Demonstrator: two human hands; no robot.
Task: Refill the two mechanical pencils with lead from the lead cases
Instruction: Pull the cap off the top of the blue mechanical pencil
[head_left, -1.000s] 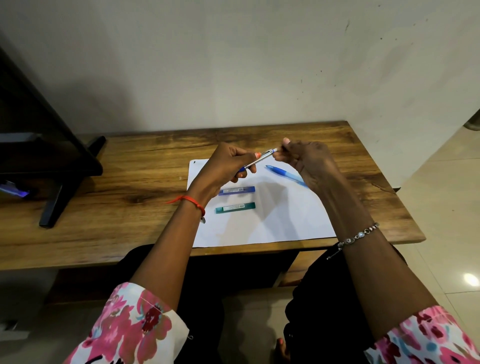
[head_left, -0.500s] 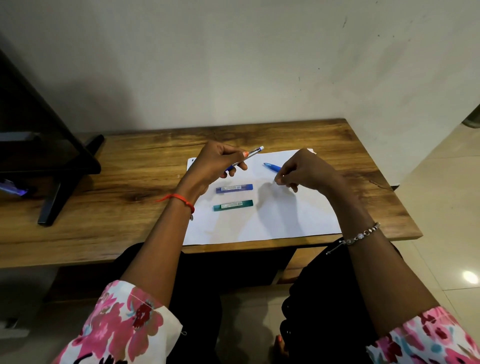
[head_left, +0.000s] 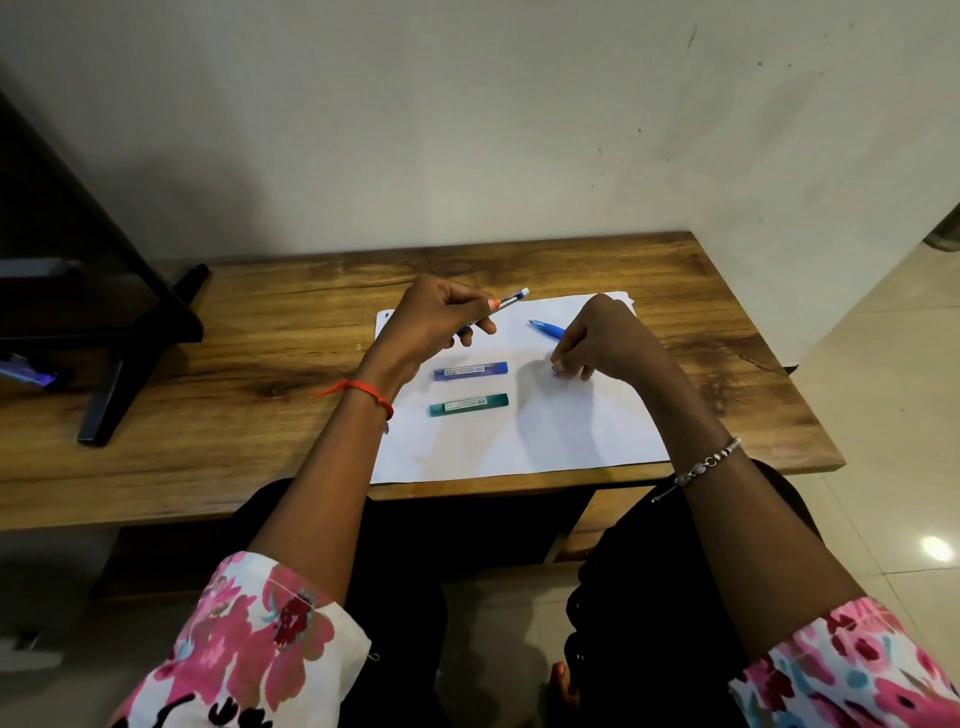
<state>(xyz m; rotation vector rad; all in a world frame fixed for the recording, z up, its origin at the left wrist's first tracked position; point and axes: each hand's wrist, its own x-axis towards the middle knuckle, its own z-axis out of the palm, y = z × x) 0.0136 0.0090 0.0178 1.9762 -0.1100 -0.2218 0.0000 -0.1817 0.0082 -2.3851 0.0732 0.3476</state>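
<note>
Left hand (head_left: 441, 325): fingers curled round one mechanical pencil (head_left: 509, 301), held clear of the surface just above centre frame, its free end slanting toward the upper right. Red thread (head_left: 363, 388) on that wrist.

Right hand (head_left: 605, 338): to the right of centre, knuckles up, fingers bent down with the tips at the paper sheet (head_left: 519, 447). Something small and pale glints at the fingertips; cannot tell whether it is a pinched part or a nail. Beaded bracelet (head_left: 706, 462) on that wrist.

Second pencil (head_left: 545, 328), blue: lies on the sheet between the two hands, tip toward the upper left, rear end hidden under the right hand.

Lead cases: both flat on the sheet, parallel, long sides level with the frame. Blue lead case (head_left: 470, 371) sits just below the left hand; green lead case (head_left: 469, 404) sits just beneath it, apart from it. Neither is touched.

Sheet lies on a wooden worktop (head_left: 234, 426) set against a pale wall (head_left: 467, 130). Black stand (head_left: 114, 364) at the left of the frame.
</note>
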